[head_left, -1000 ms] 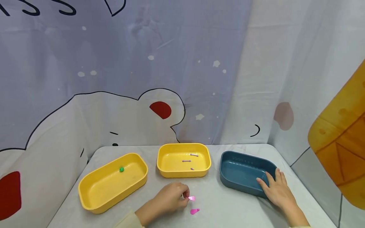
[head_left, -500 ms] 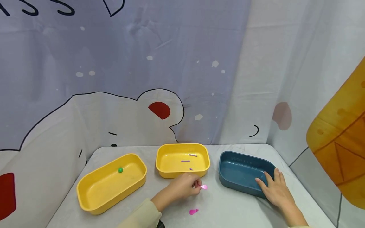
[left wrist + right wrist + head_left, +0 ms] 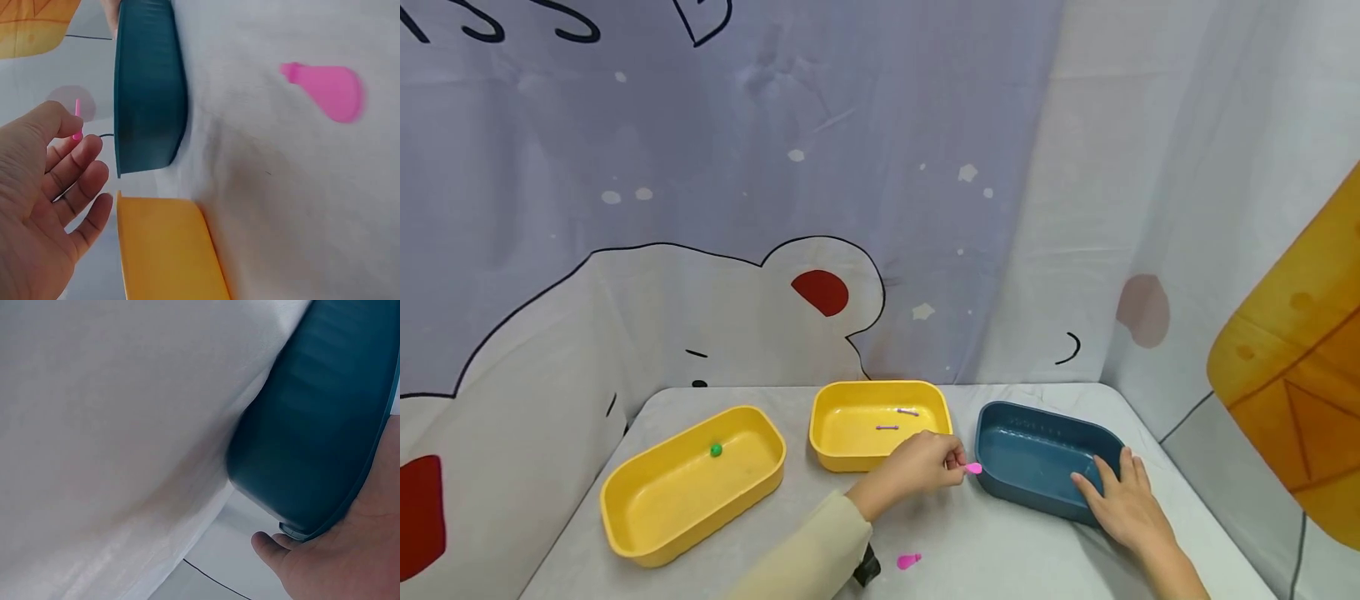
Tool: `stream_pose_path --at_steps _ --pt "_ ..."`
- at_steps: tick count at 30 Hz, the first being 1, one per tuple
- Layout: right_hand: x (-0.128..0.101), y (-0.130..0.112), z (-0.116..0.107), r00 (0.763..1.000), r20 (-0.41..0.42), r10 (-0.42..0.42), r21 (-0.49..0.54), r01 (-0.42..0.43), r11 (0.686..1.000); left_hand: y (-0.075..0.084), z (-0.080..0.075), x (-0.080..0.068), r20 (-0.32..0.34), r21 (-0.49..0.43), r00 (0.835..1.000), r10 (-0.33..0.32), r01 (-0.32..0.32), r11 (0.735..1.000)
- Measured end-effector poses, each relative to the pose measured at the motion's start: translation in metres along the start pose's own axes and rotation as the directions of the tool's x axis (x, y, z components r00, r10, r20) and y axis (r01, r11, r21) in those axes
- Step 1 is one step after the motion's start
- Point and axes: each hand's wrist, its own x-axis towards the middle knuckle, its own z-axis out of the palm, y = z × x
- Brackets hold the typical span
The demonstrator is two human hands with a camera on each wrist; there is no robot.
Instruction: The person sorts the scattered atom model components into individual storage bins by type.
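My left hand [image 3: 921, 462] pinches a small pink piece [image 3: 973, 468] between thumb and fingertips, its rounded end pointing right by the near left rim of the dark blue bin [image 3: 1037, 497]. In the left wrist view this piece [image 3: 78, 115] shows thin, edge-on, and the other fingers are loosely bent. A similar flat, pear-shaped pink piece [image 3: 908, 562] with a narrow neck lies on the table below the left forearm. My right hand [image 3: 1129, 508] rests over the blue bin's right end, fingers spread and fairly straight across the rim, thumb on the inner side.
A yellow bin [image 3: 880, 461] with small purple sticks stands at the back middle, partly behind the left hand. Another yellow bin [image 3: 700, 529], angled at the left, holds a small green ball [image 3: 716, 450]. A printed cloth [image 3: 925, 208] hangs behind the white-covered table [image 3: 1000, 558].
My left hand has carried the pink piece up and right from near the other pink piece to the blue bin's left rim. The right hand has stayed on the bin.
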Motion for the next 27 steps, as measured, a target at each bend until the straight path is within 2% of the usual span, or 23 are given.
stream_pose_path --at_steps 8,15,22,27 --pt "0.0 0.002 -0.002 1.0 -0.019 -0.016 -0.008 0.016 1.0 0.01 0.006 0.03 0.001 -0.007 0.998 -0.055 0.055 0.998" --pt "0.0 0.004 -0.002 1.0 -0.001 -0.001 -0.007 0.001 1.0 0.017 0.009 0.053 -0.003 0.055 0.999 -0.038 0.038 0.998" --pt "0.0 0.005 0.0 1.0 -0.003 0.005 -0.006 -0.005 1.0 0.028 0.011 0.068 0.018 0.104 0.999 -0.037 0.035 0.994" --pt "0.0 0.001 0.002 1.0 -0.011 -0.003 -0.005 0.003 1.0 0.032 0.013 0.074 0.017 0.139 0.998 -0.063 0.06 0.989"
